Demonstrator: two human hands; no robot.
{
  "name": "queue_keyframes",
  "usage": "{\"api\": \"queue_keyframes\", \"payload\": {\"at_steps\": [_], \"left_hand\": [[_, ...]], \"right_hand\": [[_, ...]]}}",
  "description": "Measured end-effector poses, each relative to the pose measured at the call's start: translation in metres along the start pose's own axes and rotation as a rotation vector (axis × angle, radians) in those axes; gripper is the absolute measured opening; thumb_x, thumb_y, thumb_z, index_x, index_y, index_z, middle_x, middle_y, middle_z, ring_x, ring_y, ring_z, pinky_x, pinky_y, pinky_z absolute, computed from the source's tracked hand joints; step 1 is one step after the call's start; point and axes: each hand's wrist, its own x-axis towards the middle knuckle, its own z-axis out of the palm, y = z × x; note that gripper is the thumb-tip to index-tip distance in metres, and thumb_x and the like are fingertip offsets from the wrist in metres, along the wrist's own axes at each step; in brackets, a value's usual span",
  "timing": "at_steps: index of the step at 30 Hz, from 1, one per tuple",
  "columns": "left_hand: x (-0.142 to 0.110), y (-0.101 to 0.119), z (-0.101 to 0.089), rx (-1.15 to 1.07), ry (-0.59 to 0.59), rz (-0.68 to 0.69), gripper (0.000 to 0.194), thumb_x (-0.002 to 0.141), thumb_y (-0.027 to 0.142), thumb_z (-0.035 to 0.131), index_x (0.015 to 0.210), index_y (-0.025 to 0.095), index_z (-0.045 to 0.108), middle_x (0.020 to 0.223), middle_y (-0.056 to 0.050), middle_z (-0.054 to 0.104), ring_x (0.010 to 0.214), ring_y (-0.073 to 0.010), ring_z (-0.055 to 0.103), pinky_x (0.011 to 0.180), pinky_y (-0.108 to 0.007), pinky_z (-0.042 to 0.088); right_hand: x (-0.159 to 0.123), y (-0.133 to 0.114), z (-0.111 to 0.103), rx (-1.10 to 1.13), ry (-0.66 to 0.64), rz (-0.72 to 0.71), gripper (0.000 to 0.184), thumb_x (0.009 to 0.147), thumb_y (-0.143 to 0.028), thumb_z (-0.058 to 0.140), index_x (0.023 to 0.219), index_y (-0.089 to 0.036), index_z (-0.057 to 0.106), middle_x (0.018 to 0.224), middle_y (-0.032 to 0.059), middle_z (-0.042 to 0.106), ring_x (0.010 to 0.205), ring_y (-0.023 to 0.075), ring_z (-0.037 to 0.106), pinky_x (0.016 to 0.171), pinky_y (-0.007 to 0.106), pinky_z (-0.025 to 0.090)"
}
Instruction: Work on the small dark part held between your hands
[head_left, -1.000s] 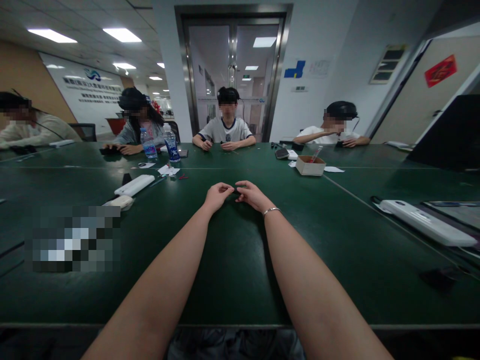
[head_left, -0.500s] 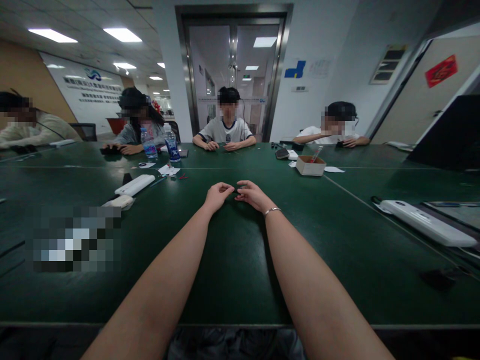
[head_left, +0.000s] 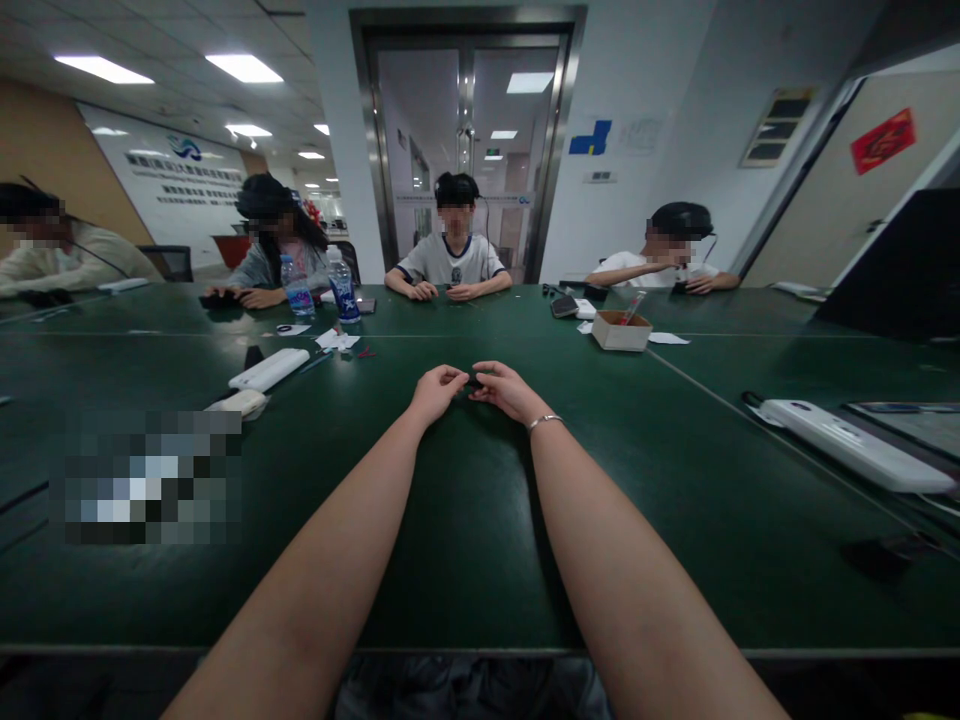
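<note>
Over the middle of the green table point(head_left: 465, 560), my two hands meet fingertip to fingertip. My left hand point(head_left: 437, 391) is closed in a pinch, thumb against fingers. Facing it, my right hand point(head_left: 506, 388) has its thumb and fingers curled together, with a bracelet point(head_left: 545, 421) around the wrist. Between the fingertips is a small dark object point(head_left: 474, 379), too small to name. Both hands seem to grip it, though the fingers hide most of it.
To the left lie a white power strip point(head_left: 270, 370) and a blurred-out patch. Two bottles point(head_left: 343, 288) stand farther back. A small box point(head_left: 621, 331) sits at back right, another power strip point(head_left: 855, 445) at right. Several people sit across the table.
The fingers of my right hand have shifted very slightly around the small dark object. Otherwise both hands stay in the same place.
</note>
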Motion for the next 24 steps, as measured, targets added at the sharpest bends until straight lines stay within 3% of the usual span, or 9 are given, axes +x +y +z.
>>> {"api": "queue_keyframes", "payload": {"at_steps": [9, 14, 16, 20, 24], "left_hand": [[-0.0006, 0.001, 0.0009, 0.041, 0.025, 0.021, 0.021, 0.067, 0.031, 0.07, 0.082, 0.015, 0.066, 0.077, -0.006, 0.069, 0.075, -0.017, 0.063, 0.076, -0.032, 0.049], [0.0014, -0.002, 0.0, 0.027, 0.038, 0.049, 0.023, 0.068, 0.033, 0.07, 0.084, 0.016, 0.067, 0.082, -0.007, 0.07, 0.079, -0.0174, 0.064, 0.078, -0.033, 0.049], [0.0021, -0.0029, -0.0002, 0.024, 0.042, 0.054, 0.023, 0.068, 0.033, 0.069, 0.084, 0.016, 0.067, 0.082, -0.007, 0.069, 0.079, -0.0176, 0.064, 0.078, -0.033, 0.049], [0.002, -0.0038, -0.0002, 0.011, 0.023, 0.05, 0.024, 0.067, 0.034, 0.07, 0.083, 0.016, 0.066, 0.082, -0.007, 0.069, 0.079, -0.0178, 0.064, 0.077, -0.033, 0.049], [0.0015, -0.0043, -0.0005, 0.027, 0.014, 0.059, 0.024, 0.068, 0.034, 0.069, 0.084, 0.016, 0.067, 0.083, -0.008, 0.069, 0.078, -0.0182, 0.064, 0.077, -0.034, 0.049]], "right_hand": [[0.0016, 0.0009, -0.001, 0.043, 0.019, 0.007, 0.027, 0.079, 0.003, 0.051, 0.097, -0.017, 0.052, 0.062, -0.003, 0.061, 0.051, 0.009, 0.063, 0.061, 0.023, 0.056], [0.003, 0.0009, 0.0013, 0.029, 0.037, 0.017, 0.003, 0.088, -0.016, 0.054, 0.088, -0.017, 0.052, 0.054, -0.0035, 0.056, 0.046, 0.0098, 0.06, 0.058, 0.026, 0.057], [0.0033, 0.0006, 0.0023, 0.007, 0.045, 0.015, 0.006, 0.09, -0.019, 0.051, 0.085, -0.016, 0.052, 0.051, -0.0036, 0.055, 0.042, 0.009, 0.056, 0.056, 0.027, 0.056], [0.0028, 0.0, 0.0017, 0.01, 0.028, 0.019, 0.005, 0.088, -0.011, 0.051, 0.086, -0.015, 0.055, 0.051, -0.0039, 0.055, 0.039, 0.0073, 0.052, 0.057, 0.028, 0.057], [0.0017, -0.0007, -0.0001, 0.066, 0.025, 0.025, 0.017, 0.082, -0.001, 0.053, 0.091, -0.016, 0.055, 0.056, -0.0038, 0.058, 0.045, 0.0083, 0.058, 0.061, 0.027, 0.057]]}}
